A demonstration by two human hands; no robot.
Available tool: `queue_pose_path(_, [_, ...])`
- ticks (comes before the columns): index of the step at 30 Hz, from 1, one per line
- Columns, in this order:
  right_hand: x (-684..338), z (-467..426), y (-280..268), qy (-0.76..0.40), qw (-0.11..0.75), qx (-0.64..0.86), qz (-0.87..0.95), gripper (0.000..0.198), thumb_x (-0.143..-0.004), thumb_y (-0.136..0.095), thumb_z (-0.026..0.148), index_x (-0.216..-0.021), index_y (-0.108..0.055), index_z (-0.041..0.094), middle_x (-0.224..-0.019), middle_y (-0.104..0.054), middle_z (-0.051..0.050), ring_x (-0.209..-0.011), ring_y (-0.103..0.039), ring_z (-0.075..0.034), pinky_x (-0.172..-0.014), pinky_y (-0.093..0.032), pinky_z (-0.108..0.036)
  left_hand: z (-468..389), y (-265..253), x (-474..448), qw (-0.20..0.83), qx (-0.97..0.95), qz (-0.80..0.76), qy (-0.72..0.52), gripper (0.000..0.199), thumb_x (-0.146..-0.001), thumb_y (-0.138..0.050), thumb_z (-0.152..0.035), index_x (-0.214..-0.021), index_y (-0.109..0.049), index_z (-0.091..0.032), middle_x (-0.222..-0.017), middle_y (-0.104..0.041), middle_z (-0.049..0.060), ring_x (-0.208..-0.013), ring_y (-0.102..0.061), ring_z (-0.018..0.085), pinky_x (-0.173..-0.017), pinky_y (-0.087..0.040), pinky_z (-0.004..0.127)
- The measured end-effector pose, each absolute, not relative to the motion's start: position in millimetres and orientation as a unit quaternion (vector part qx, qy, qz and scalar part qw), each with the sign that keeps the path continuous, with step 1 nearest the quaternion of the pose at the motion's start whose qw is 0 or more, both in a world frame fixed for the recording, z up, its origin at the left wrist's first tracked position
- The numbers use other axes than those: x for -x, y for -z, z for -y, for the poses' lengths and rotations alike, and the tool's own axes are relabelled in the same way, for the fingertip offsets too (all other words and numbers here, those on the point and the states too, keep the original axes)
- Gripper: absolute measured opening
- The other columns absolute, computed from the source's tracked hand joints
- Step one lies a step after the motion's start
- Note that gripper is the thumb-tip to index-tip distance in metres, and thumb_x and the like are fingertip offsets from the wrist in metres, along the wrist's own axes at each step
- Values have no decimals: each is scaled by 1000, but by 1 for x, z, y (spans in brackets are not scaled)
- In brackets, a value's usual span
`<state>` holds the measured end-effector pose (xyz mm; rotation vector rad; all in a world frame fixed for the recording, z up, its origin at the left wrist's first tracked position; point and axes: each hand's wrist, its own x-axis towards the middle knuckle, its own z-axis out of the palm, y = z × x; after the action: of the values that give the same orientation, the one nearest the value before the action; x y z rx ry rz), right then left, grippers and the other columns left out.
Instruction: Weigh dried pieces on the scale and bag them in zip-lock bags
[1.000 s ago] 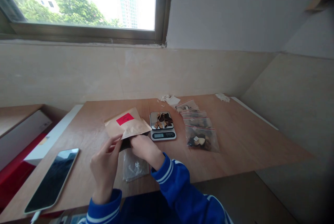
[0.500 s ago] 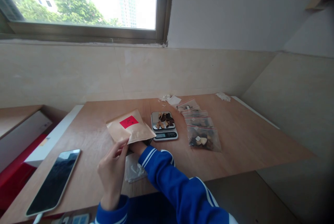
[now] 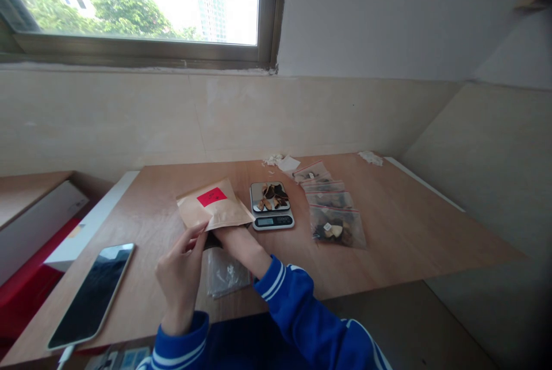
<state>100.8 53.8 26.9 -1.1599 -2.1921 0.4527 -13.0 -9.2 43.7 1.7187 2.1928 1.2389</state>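
My left hand [image 3: 183,272] pinches the near edge of a brown kraft paper bag [image 3: 215,212] with a red label. My right hand [image 3: 241,243] reaches into the bag's mouth, its fingers hidden inside. Just behind and to the right stands a small kitchen scale [image 3: 272,221], its display lit but unreadable. Dried brown-and-cream slices [image 3: 271,197] lie on its plate. Below my wrists is a stack of clear plastic bags [image 3: 226,275].
Several zip bags [image 3: 336,229] with dried slices overlap right of the scale. Scraps of white paper [image 3: 288,164] lie near the wall. A phone [image 3: 92,295] with a cable plugged in rests at the left. The table's front edge runs close below my arms.
My right hand has drawn partly back out of the paper bag, so more wrist shows. The left hand keeps its pinch and has shifted slightly with the bag.
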Motion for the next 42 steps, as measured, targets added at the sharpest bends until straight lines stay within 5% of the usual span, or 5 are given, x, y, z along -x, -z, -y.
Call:
queue_pose_path(5, [-123,-28,-31,-131,254,415,864,40,-86,-43,-2,-114,-65,16,-113,-69,-13,-99,-67,-26,-86,-55,-38,7,-45,19,52,-574,-720,-387,21,-83,-65,-37,-102,-73,-35,-71,-72,-2,-68,-68,17,-58,-39,22])
queue_pose_path(17, [-140,-19,-6,-246,483,364,758,26,-97,-42,16,-111,-64,21,-107,-68,-3,-105,-63,-13,-94,-50,-26,3,-46,19,68,-586,-704,-395,21,-82,-64,-38,-102,-72,-34,-74,-73,-4,-71,-69,16,-60,-40,22])
queue_pose_path(33, [-149,-5,-15,-79,594,415,685,16,-90,-62,34,-100,-68,23,-85,-73,-1,-69,-62,-14,-77,-47,-30,2,-49,24,79,-576,-717,-383,22,-83,-64,-37,-103,-72,-35,-75,-74,-5,-75,-70,16,-58,-40,20])
queue_pose_path(38, [-186,-43,-14,-138,682,491,524,24,-89,-59,39,-101,-66,19,-96,-71,-6,-84,-64,-17,-75,-48,-29,3,-50,29,79,-572,-722,-381,21,-83,-63,-39,-102,-72,-37,-76,-74,-6,-77,-70,17,-62,-41,21])
queue_pose_path(42, [-219,-96,-1,-131,607,550,558,24,-85,-64,40,-93,-68,18,-92,-71,-6,-82,-61,-19,-75,-46,-31,3,-49,30,72,-573,-725,-376,21,-83,-63,-39,-102,-72,-37,-75,-74,-6,-77,-70,17,-62,-40,22])
